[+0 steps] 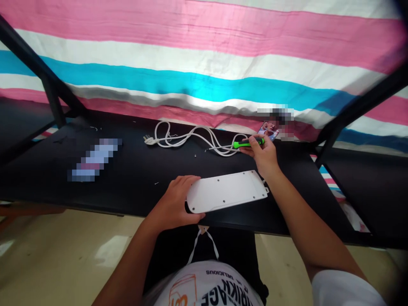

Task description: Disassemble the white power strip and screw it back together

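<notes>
A white power strip [229,190] lies face down near the front edge of the black table, with several dark screw holes showing on its back. My left hand [177,204] grips its left end, thumb along the near side and fingers over the far side. In my right hand [263,155] is a screwdriver [244,144] with a green and black handle, its shaft pointing left above the table. Close to the screwdriver's tip sits a tiny screw [205,150]. The white cord [191,135] loops behind the strip and ends in a plug [148,140] at the left.
Another small screw [195,156] and a thin pale bit [156,183] lie on the table [137,165]. A blurred object [95,159] rests at the left, a picture card [269,129] at the back right. Black metal bars [338,114] and a striped cloth [204,80] bound the table.
</notes>
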`<action>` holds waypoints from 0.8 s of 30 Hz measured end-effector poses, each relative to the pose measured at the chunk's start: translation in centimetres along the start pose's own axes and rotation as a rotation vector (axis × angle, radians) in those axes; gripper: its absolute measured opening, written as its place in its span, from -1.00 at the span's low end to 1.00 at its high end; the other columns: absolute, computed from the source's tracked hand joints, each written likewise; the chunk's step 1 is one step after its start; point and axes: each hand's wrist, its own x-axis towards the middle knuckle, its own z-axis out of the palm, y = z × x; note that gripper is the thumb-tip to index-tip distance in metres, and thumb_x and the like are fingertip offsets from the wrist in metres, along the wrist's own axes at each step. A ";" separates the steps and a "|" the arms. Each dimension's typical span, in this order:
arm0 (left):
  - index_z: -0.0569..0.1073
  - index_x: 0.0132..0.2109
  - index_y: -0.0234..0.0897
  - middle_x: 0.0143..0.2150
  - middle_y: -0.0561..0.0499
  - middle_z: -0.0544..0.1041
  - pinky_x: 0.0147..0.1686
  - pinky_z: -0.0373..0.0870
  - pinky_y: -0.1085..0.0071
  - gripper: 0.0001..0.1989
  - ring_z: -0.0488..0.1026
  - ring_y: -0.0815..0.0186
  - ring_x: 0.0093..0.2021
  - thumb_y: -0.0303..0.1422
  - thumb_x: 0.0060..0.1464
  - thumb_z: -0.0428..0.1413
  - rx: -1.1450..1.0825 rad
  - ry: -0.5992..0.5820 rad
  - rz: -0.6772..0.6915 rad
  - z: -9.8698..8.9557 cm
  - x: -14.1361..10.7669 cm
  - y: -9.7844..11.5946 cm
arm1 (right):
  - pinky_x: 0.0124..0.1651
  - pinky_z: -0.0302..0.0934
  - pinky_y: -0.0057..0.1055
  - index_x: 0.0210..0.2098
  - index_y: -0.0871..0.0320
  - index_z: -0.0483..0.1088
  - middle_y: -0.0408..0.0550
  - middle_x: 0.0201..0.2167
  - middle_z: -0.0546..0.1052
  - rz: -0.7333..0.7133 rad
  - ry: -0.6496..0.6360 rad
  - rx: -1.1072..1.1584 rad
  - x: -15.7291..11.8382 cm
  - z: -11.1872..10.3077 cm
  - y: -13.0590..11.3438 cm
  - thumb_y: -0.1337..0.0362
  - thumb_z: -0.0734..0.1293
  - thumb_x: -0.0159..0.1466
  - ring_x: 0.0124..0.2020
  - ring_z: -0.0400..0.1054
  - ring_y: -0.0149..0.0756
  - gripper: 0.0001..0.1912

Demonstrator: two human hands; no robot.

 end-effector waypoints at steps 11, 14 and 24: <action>0.14 0.41 -0.09 0.35 -0.19 0.32 0.33 0.22 -0.10 -0.11 0.28 -0.13 0.33 -0.28 -0.02 0.32 0.058 0.004 -0.019 -1.8 -0.9 -2.2 | -0.60 0.43 -0.48 -0.22 0.05 0.33 -0.26 -0.47 0.59 -0.056 0.205 0.049 1.5 -2.8 -1.2 -0.05 0.49 0.17 -0.63 0.46 -0.40 -0.60; 0.10 0.44 -0.06 0.40 -0.20 0.27 0.35 0.21 -0.10 -0.11 0.24 -0.13 0.37 -0.26 0.04 0.30 0.050 -0.002 -0.015 -2.1 -1.2 -2.8 | -0.69 0.31 -0.49 -0.25 0.04 0.32 -0.28 -0.53 0.53 -0.077 0.260 -0.017 1.9 -3.1 -0.9 -0.02 0.44 0.22 -0.69 0.38 -0.41 -0.66; 0.11 0.44 -0.03 0.42 -0.17 0.29 0.35 0.21 -0.08 -0.09 0.25 -0.14 0.39 -0.06 0.07 0.35 0.080 0.000 -0.023 -1.8 -0.9 -2.9 | -0.73 0.05 -0.46 -0.26 0.01 0.29 -0.28 -0.60 0.40 -0.366 0.477 -0.161 2.7 -5.1 -2.5 0.02 0.31 0.32 -0.76 0.15 -0.41 -0.78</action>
